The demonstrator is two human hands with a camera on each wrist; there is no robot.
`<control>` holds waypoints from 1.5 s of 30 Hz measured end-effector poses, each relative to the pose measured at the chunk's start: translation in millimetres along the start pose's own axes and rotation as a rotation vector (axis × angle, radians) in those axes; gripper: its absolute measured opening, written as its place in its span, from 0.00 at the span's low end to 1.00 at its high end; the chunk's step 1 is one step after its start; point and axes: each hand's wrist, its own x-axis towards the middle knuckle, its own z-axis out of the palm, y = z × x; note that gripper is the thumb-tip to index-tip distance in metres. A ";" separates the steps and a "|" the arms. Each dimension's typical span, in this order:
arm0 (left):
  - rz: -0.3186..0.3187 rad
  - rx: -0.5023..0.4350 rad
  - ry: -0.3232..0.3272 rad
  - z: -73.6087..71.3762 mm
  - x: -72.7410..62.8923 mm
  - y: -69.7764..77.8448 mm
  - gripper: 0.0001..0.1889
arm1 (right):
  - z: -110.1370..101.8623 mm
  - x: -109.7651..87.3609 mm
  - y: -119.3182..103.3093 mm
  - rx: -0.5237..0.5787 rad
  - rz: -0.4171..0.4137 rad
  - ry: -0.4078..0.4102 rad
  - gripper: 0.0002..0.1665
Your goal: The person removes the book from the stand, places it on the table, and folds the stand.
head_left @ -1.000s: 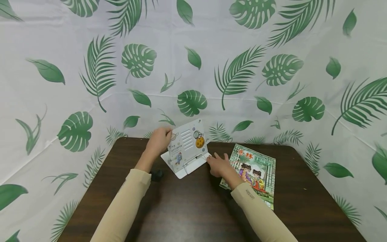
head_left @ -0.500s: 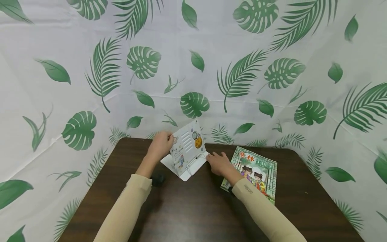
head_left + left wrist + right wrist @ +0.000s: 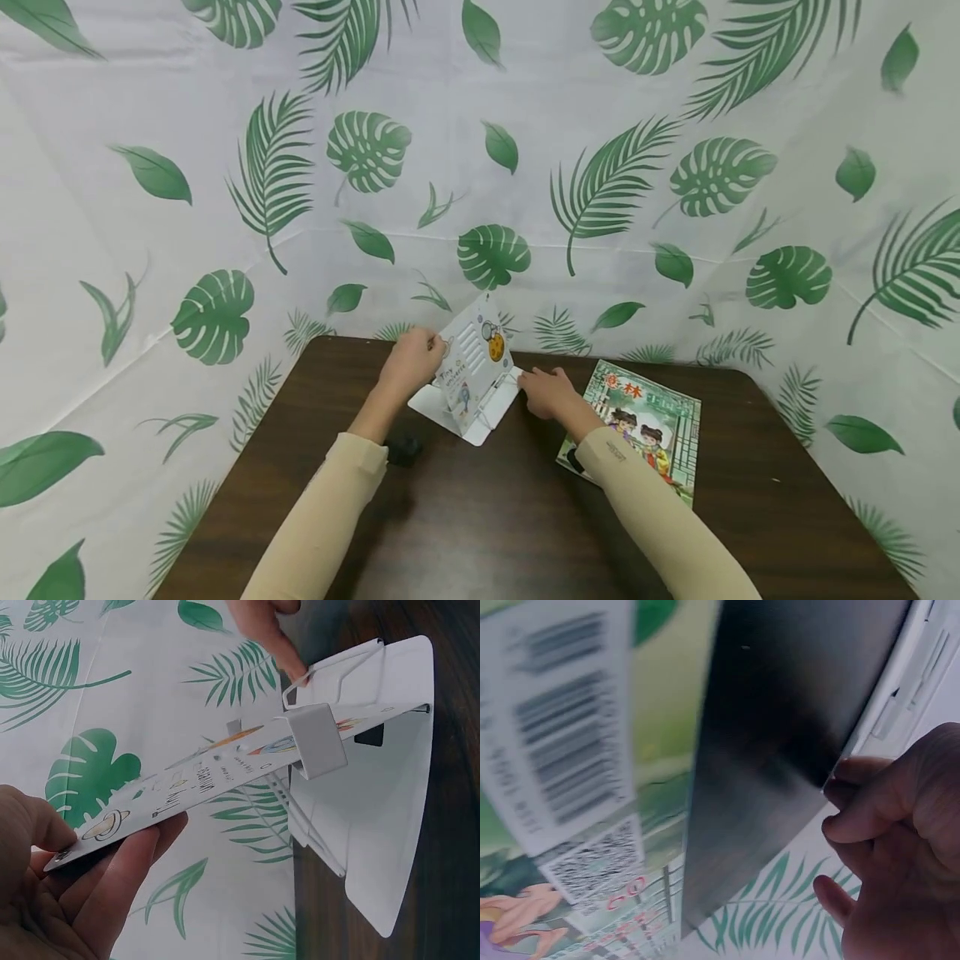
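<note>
A white book stand with a printed space design stands near the back of the table, its slotted back panel raised above the flat base. My left hand pinches the panel's upper left corner, thumb on the printed face and fingers behind, as the left wrist view shows. A white bracket and wire supports join panel and base. At the base's right end, my right hand holds the edge with bent fingers; the wire page holder lies close by. To the right, partly under the right forearm, lies an illustrated magazine.
The dark wooden table reaches back to a white leaf-print cloth. A small black object shows below the left wrist. In the right wrist view, the magazine's barcode corner comes very near.
The stand's panel has turned and now appears narrower, more edge-on. My left hand has shifted right with its corner. The right hand stays at the base's right end; the head view has swung slightly left.
</note>
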 end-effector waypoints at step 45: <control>-0.061 -0.278 -0.111 18.9 -33.8 19.1 0.26 | 9.6 42.9 -0.1 0.024 -0.002 0.006 0.40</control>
